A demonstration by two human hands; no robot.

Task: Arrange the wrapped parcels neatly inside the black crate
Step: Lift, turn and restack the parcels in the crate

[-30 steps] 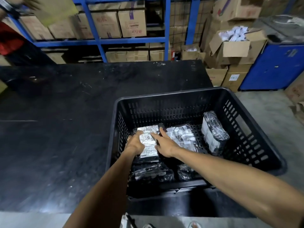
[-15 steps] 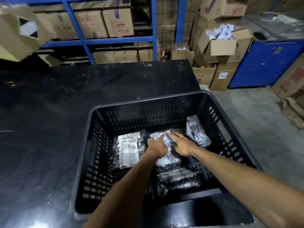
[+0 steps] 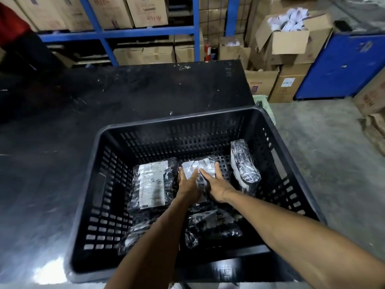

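Note:
The black crate stands on a black table, near its right end. Several parcels in shiny black wrap lie inside. One with a long white label lies flat at the left. The middle parcel has a white label too, and my left hand and my right hand clasp it from either side with fingers stretched out. A third parcel stands on edge against the right wall. Two more lie at the front, partly hidden by my forearms.
Blue shelving with cardboard boxes runs behind the table. To the right are stacked cartons, an open box of white items, a blue cabinet and concrete floor. A person in red stands at the far left.
Both hands have left the long-labelled parcel and shifted right onto the middle parcel. The view has swung so the crate sits more central.

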